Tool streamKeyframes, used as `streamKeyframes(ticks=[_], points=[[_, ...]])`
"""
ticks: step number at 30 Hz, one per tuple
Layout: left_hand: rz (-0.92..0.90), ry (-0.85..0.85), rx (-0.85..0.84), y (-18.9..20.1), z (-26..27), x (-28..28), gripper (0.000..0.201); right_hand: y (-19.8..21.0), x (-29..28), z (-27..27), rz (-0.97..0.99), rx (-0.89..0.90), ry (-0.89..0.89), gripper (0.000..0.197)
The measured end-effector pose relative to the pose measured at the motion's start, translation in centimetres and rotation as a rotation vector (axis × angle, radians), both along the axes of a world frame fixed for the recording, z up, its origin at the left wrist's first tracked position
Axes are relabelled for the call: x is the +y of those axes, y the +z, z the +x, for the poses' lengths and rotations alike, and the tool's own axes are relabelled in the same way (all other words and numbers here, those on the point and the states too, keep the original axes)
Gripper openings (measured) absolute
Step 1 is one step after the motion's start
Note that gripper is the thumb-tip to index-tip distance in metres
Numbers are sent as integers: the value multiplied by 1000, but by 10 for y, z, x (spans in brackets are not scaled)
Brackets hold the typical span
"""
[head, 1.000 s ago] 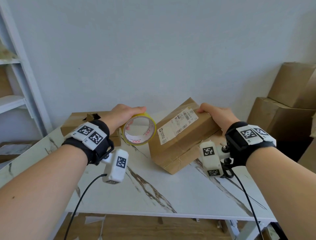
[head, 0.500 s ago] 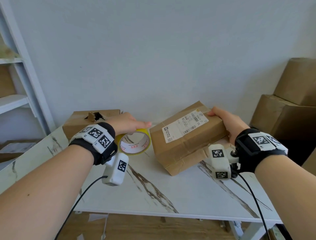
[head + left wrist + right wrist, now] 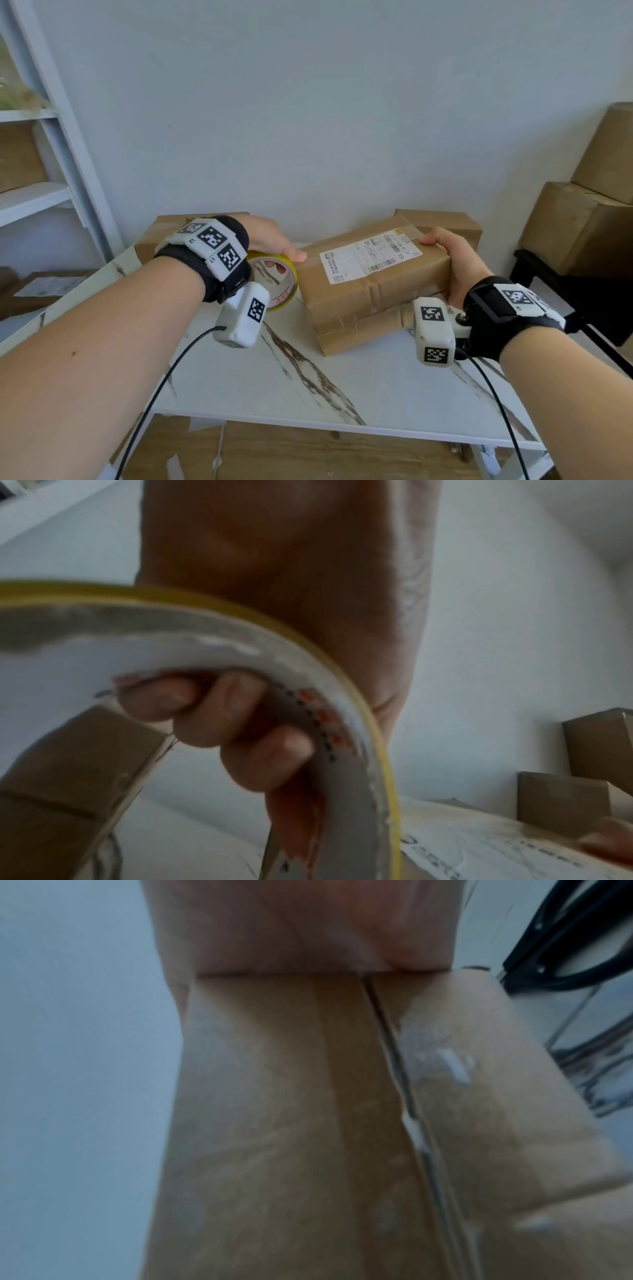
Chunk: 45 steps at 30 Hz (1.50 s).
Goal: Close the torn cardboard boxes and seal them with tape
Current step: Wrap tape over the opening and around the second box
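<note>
A brown cardboard box (image 3: 373, 284) with a white shipping label (image 3: 370, 260) lies tilted on the marble table (image 3: 342, 387), its right end raised. My right hand (image 3: 452, 263) grips that right end, fingers over the top edge; the right wrist view shows the box's end face (image 3: 308, 1110) with a taped seam. My left hand (image 3: 274, 243) holds a yellow tape roll (image 3: 284, 284) upright just left of the box, fingers (image 3: 240, 723) curled through its core (image 3: 342, 777) and thumb near the box's left edge.
A second cardboard box (image 3: 154, 236) sits behind my left wrist at the wall, and a third (image 3: 442, 222) behind the held box. Stacked boxes (image 3: 582, 222) stand at the right, white shelving (image 3: 34, 198) at the left. Black scissors (image 3: 565, 947) lie near the box.
The box's raised end has come lower, so it lies flatter. My left hand has moved the tape roll down and right, up against the box's left end.
</note>
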State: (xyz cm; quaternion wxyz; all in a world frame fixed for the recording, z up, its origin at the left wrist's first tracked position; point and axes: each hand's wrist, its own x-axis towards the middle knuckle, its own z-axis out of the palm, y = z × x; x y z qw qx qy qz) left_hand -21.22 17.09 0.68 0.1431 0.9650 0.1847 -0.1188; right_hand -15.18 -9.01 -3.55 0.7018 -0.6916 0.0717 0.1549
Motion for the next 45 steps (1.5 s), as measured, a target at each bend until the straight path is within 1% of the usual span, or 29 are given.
streamKeyframes(ticks=[2,5,6,9,10,11,13,14,15,17,18,19,20,21,22,23,24,25,26,30,32,33,35,37,39,41,43,45], points=[[10,14,19,-3,1,-2,70,-4,-1,3,25,7,14,30],[19,30,16,-1,3,-4,71,-8,-4,6,34,15,34,23],[20,28,18,-1,5,-4,69,-8,-5,6,44,23,35,22],[36,2,0,-6,9,-11,51,-8,-6,6,-6,34,42,21],[51,-6,-7,-9,9,-15,49,-7,-5,7,-71,28,41,18],[64,-14,-15,-12,10,-19,49,-5,-4,10,-209,-11,49,14],[76,-35,-27,-16,11,-25,47,2,3,14,-575,-122,89,11],[77,-41,-28,-17,11,-27,45,5,8,15,-718,-181,96,13],[76,-42,-30,-17,11,-27,45,7,13,15,-814,-241,112,17],[70,-39,-38,-18,9,-27,44,7,23,15,-907,-356,185,16],[68,-38,-46,-18,8,-26,44,6,27,17,-923,-399,202,25],[68,-38,-52,-18,8,-26,43,1,29,19,-957,-399,236,47],[69,-40,-55,-18,8,-26,43,-1,32,19,-1012,-379,284,74],[67,-42,-57,-18,8,-27,43,-4,35,20,-1082,-340,324,96],[66,-43,-57,-18,8,-26,44,-6,37,23,-1134,-327,350,109],[63,-42,-55,-18,8,-26,44,-6,40,25,-1166,-313,355,115],[56,-39,-51,-19,9,-26,45,-6,40,27,-1182,-319,356,116],[43,-35,-45,-20,10,-25,46,-6,40,28,-1193,-329,363,113],[28,-31,-38,-21,10,-24,46,-5,39,28,-1204,-341,374,106],[-21,-25,-26,-24,11,-21,48,0,35,29,-1236,-389,368,66],[-38,-26,-34,-25,10,-20,48,-3,38,29,-1254,-386,338,55],[-43,-27,-38,-25,9,-20,49,-5,42,26,-1279,-378,317,53],[-41,-32,-42,-26,7,-20,51,-11,50,18,-1365,-384,280,54],[-38,-37,-51,-27,8,-21,51,-15,59,8,-1427,-454,318,61],[-51,-40,-62,-28,7,-21,48,-17,69,-1,-1429,-510,405,70],[-54,-45,-71,-30,7,-21,47,-18,79,-3,-1426,-519,479,73],[-47,-47,-88,-30,5,-21,48,-17,85,-3,-1418,-510,522,73],[-46,-55,-101,-30,4,-21,48,-16,87,-3,-1411,-517,542,69]])
